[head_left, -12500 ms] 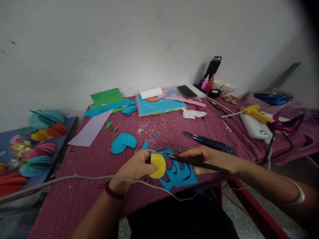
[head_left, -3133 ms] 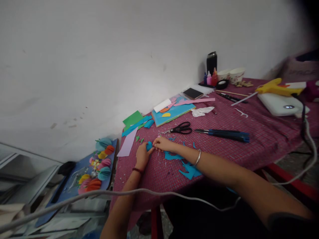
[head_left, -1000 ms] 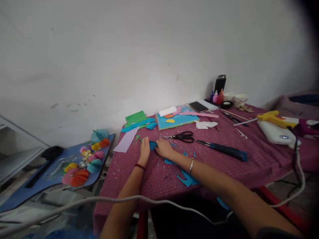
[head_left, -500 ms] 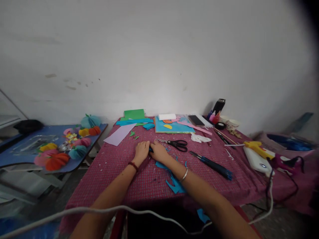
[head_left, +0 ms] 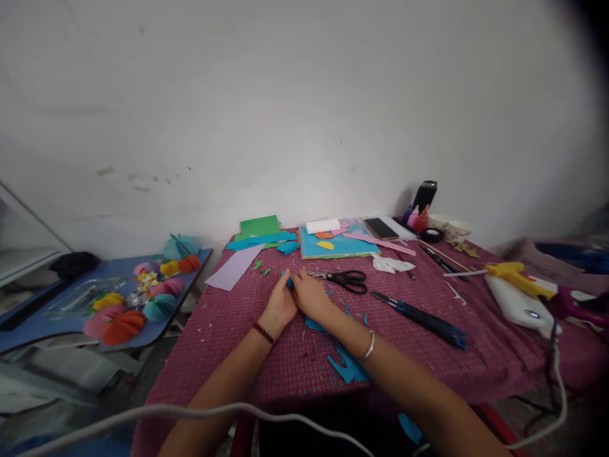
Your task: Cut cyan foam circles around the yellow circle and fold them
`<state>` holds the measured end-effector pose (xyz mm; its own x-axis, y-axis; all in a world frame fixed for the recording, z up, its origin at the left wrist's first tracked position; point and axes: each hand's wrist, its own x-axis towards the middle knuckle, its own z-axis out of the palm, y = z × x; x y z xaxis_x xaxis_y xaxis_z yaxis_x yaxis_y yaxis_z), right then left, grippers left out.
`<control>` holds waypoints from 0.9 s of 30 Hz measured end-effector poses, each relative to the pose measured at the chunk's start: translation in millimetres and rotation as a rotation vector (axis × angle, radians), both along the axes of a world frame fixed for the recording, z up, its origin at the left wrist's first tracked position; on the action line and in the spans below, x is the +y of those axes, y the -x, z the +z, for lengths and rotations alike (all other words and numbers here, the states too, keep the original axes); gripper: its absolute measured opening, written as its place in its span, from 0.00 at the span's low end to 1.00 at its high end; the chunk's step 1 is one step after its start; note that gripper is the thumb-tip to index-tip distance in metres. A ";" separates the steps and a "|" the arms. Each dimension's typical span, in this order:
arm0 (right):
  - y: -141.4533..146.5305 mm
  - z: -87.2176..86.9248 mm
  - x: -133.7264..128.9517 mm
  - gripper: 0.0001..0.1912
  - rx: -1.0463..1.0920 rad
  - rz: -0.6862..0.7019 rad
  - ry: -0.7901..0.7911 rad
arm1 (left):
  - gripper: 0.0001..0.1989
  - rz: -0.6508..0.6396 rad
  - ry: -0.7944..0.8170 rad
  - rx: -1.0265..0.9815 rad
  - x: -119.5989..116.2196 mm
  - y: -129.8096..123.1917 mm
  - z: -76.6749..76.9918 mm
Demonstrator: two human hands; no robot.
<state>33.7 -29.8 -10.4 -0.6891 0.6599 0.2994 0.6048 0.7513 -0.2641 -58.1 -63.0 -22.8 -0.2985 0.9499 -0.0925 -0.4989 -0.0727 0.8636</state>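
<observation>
My left hand (head_left: 280, 303) and my right hand (head_left: 309, 292) meet over the middle of the tablecloth. Between their fingers a small piece of blue paper (head_left: 289, 282) shows, mostly covered by the hands. Both hands are closed on it. Just beyond my right hand lies a pair of black-handled scissors (head_left: 349, 279). Blue paper scraps (head_left: 349, 367) are scattered under and beside my right forearm. A dark blue knife-like tool (head_left: 423, 318) rests to the right, its blade toward my hands.
Coloured paper sheets (head_left: 238, 266) and a blue pad (head_left: 309, 247) lie at the back. A phone (head_left: 380, 228), paint bottles (head_left: 419, 219) and a yellow-purple glue gun (head_left: 514, 276) are on the right. Paper pumpkins (head_left: 124, 327) sit on the blue table. A white cable (head_left: 190, 411) crosses in front.
My left hand has turned, its thumb now pointing up, and more of the blue paper shows between the hands. The camera view has shifted slightly.
</observation>
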 end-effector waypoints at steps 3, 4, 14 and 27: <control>-4.4 3.6 -9.0 0.18 0.100 0.188 -0.016 | 0.12 0.049 0.009 -0.082 1.1 10.7 1.7; -7.4 5.6 -9.8 0.19 0.179 0.257 -0.004 | 0.11 0.061 0.005 -0.079 0.0 15.7 3.2; -24.0 17.6 0.5 0.07 1.053 0.257 0.515 | 0.20 0.077 -0.174 0.498 -27.8 9.1 29.7; -29.0 23.2 -9.0 0.11 1.014 0.246 0.265 | 0.23 0.073 -0.143 0.507 -16.4 19.7 6.3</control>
<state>62.7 -38.7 12.8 -0.3225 0.6649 0.6737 -0.1482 0.6675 -0.7297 -77.8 -79.4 -16.5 -0.3378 0.9177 0.2092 -0.0104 -0.2259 0.9741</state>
